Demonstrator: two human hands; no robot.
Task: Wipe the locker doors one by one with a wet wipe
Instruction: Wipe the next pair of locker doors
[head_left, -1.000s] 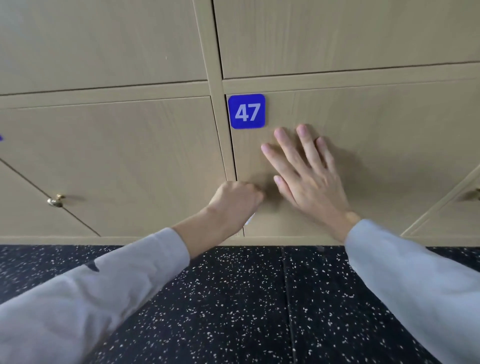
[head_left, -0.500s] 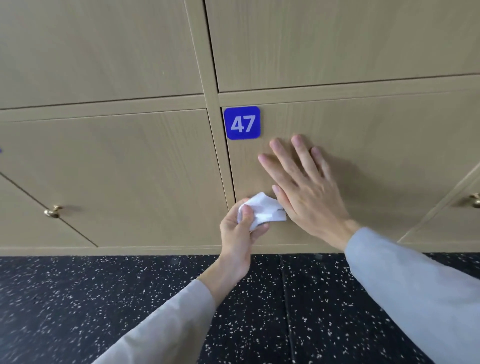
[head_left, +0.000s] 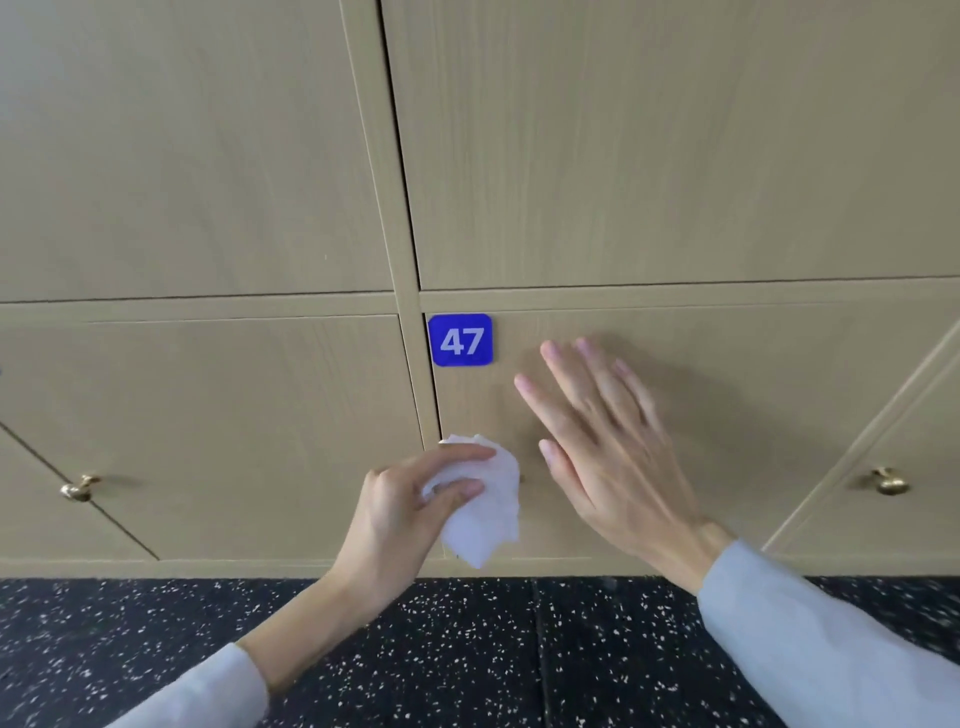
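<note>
Since the earlier frame, left hand (head_left: 402, 512) has lifted the wet wipe (head_left: 485, 512) up, pinching it bunched at the lower left of door 47 (head_left: 727, 395). Right hand (head_left: 613, 462), fingers spread and straight, seems flat on the panel, contact blurred. Risk: wadded wipe covers little, corners and number plate (head_left: 460, 340) missed.

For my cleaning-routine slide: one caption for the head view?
Left hand holds crumpled white wet wipe beside open right hand at beige wooden locker door 47.
</note>
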